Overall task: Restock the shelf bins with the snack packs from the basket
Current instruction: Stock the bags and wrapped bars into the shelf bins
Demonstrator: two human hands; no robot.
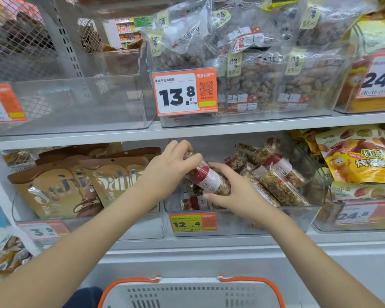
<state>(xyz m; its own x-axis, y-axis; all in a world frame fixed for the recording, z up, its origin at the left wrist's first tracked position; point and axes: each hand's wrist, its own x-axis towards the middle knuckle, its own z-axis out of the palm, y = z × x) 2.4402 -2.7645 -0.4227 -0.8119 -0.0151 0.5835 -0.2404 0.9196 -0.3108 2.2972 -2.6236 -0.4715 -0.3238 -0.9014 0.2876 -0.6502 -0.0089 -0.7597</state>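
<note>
A clear bin [293, 218] on the lower shelf, tagged 12.4, holds several snack packs [276, 178] of brown cereal bars with red and white labels. Both my hands are inside its left part on one snack pack [206, 177]. My left hand [171, 167] pinches the pack's upper end with curled fingers. My right hand [227, 187] grips its lower end from the right. The grey basket [191, 292] with orange handles sits at the bottom of the view; its inside is out of sight.
Left of that bin stands a bin of brown Sable bags [76, 185]. Yellow date bags [360, 158] fill the bin on the right. Above, an empty clear bin [76, 103] sits beside a bin of nut bags [265, 81] tagged 13.8.
</note>
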